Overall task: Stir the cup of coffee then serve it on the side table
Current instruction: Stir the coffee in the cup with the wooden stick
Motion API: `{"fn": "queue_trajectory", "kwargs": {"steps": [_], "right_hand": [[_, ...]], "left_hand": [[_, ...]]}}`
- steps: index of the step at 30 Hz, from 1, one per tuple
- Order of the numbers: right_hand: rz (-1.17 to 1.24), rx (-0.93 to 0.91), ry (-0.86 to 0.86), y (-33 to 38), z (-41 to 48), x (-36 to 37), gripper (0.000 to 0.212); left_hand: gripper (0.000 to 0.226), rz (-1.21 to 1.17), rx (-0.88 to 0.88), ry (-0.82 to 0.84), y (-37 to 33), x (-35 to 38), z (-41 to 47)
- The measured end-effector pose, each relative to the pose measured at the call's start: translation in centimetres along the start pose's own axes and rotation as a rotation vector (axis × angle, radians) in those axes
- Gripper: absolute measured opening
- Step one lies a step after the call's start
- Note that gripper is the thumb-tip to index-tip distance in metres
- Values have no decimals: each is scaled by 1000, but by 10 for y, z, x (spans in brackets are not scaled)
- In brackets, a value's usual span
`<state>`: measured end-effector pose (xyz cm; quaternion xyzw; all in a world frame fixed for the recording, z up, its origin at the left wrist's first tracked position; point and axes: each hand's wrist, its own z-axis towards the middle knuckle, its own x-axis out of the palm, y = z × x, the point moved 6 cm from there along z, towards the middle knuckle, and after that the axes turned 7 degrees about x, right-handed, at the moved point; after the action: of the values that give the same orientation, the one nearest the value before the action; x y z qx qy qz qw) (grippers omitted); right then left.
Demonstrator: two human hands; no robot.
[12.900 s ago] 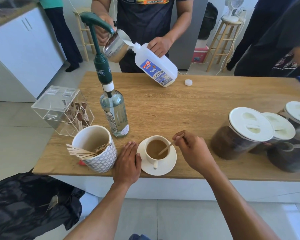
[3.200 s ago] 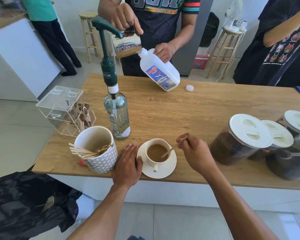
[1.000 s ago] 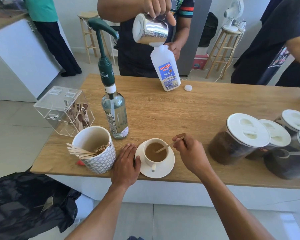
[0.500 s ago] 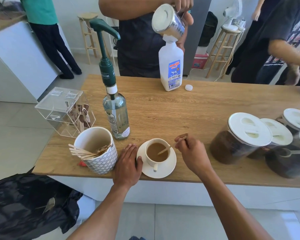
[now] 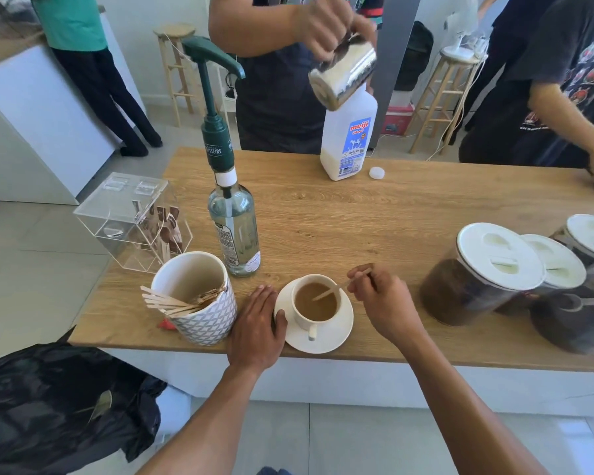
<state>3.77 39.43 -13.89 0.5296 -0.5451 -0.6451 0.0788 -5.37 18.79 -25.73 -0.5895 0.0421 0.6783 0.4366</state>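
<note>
While our left hand (image 5: 256,329) lies flat, fingers spread, at the saucer's (image 5: 336,332) nine o'clock, our right hand (image 5: 384,303) pinches the stick (image 5: 340,286) in the cup (image 5: 316,303).

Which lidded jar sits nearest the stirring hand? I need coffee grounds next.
The biggest jar, leftmost of the cluster, with dark contents and a white lid; it stands just right of the right hand, the others behind it.
</note>
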Motion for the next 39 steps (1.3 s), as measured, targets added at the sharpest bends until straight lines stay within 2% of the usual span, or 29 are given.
{"fn": "queue_trajectory", "kwargs": {"steps": [4, 8, 12, 16, 20, 24, 27, 31, 36, 39], "right_hand": [[-17, 17, -85, 0, 2, -10, 25], [-28, -9, -8, 6, -2, -4, 25], [-31, 6, -81, 5, 0, -11, 25], [8, 12, 2, 4, -1, -3, 24], [5, 12, -71, 4, 2, -10, 24], [-20, -8, -1, 6, -1, -5, 24], [-23, -7, -73, 5, 3, -12, 25], [-6, -30, 13, 7, 1, -5, 27], [19, -2, -43, 0, 4, -12, 26], [21, -23, 48, 2, 1, -3, 27]], "left_hand": [[52, 3, 0, -1, 0, 0, 0], [52, 11, -6, 6, 0, 1, 0], [54, 6, -7, 12, 0, 1, 0], [54, 14, -8, 18, 0, 1, 0], [54, 18, -10, 16, -1, 1, 1], [55, 15, -17, 15, -1, 0, 0], [55, 14, -13, 15, 0, 2, 0], [56, 24, -18, 25, 3, 4, 0], [56, 25, -13, 21, 3, 5, 0], [55, 25, -15, 22, 5, 5, -1]]}}
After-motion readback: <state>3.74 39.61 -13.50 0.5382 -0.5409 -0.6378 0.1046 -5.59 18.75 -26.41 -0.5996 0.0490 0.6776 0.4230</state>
